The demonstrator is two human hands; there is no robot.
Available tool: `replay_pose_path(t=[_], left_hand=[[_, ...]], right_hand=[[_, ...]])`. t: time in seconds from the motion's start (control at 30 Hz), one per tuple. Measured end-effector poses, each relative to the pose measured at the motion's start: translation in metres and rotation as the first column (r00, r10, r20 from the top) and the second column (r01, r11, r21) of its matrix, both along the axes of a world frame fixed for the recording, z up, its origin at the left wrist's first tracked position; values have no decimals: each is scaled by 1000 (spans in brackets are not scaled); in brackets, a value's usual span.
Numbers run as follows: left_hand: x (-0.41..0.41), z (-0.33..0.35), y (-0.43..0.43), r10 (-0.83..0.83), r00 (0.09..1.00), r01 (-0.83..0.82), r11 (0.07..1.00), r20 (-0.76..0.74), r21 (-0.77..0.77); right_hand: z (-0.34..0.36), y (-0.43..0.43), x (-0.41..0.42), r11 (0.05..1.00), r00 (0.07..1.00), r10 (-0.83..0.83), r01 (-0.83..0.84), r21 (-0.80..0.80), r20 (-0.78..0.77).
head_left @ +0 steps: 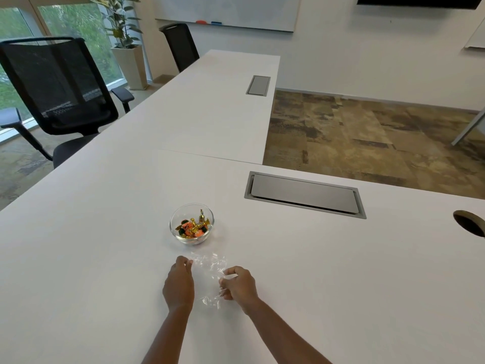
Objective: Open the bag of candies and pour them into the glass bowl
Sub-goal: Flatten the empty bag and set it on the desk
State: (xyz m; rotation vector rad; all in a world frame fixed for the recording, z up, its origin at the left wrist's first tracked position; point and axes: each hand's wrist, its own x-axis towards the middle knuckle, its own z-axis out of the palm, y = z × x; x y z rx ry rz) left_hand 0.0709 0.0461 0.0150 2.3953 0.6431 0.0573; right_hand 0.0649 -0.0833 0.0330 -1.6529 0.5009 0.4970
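Observation:
A small glass bowl [191,224] stands on the white table [105,258], holding several wrapped candies [193,225] in gold, orange and green. Just in front of it lies a clear, crumpled plastic bag [208,274], flat and with no candies visible in it. My left hand [179,283] pinches the bag's upper left edge. My right hand [237,283] grips its right edge with curled fingers. Both hands rest low over the table, a short way nearer to me than the bowl.
A grey cable hatch [304,194] is set into the table to the right behind the bowl, and a second cable hatch [258,85] lies farther back. A round cable hole [469,226] is at the far right. Black office chairs [60,95] stand at the left.

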Motion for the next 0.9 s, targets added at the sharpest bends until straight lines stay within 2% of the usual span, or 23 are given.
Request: replay_pose_path(t=[0.13,0.23,0.4,0.5,0.57,0.63,0.73,0.83,0.9], left_hand=[[-3,-3,10,-56,998,57,991,-12,125],[-6,-5,15,-113,990,128,967,-79,219],[-9,-14,17,-123,985,151,953,-120,261],[-7,-17,17,-118,993,121,959,-27,255],[0,-15,21,-54,997,36,967,64,252],[14,-10,27,38,992,-59,983,124,172],[40,1,34,148,970,-137,988,193,-66],[66,10,41,226,948,-152,941,225,-303],[80,13,44,283,939,-175,882,196,-437]], right_hand=[[-7,13,0,999,1000,30,-30,-45,-2],[-13,18,0,994,998,62,-63,-92,-8],[-20,19,0,970,990,141,-136,-199,9],[-19,16,4,900,968,251,-223,-375,27],[-15,11,10,864,962,258,-188,-467,91],[-9,7,21,866,955,227,-108,-489,192],[-1,7,46,912,941,129,11,-411,313],[8,13,75,955,943,10,90,-281,333],[11,18,92,974,952,-36,101,-201,304]])
